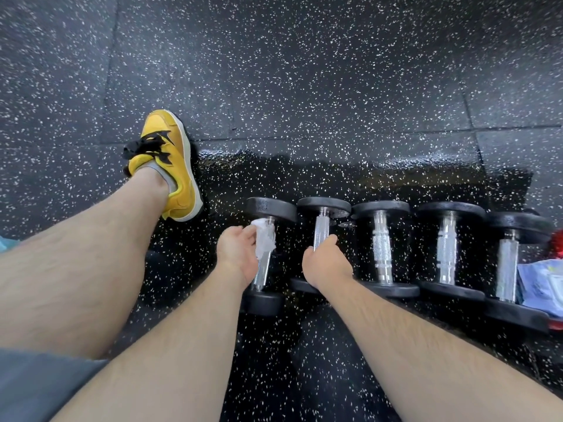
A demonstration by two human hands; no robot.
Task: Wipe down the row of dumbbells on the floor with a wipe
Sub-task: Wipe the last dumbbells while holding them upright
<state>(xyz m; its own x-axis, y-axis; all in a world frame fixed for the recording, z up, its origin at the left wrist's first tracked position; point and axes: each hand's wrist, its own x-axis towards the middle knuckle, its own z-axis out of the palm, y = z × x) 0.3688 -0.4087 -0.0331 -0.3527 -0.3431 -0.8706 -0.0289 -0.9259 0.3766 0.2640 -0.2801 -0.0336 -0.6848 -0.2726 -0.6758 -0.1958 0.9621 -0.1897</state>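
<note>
Our left hand clasps the white wipe round the leftmost dumbbell's handle; right hand grips the second dumbbell. We should rub full length, then heads.

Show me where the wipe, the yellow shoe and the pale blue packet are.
wipe point(264, 239): head view, crumpled white middle, on the dumbbell handle.
yellow shoe point(179, 161): head view, its yellow side panel.
pale blue packet point(537, 284): head view, its top face.
</note>
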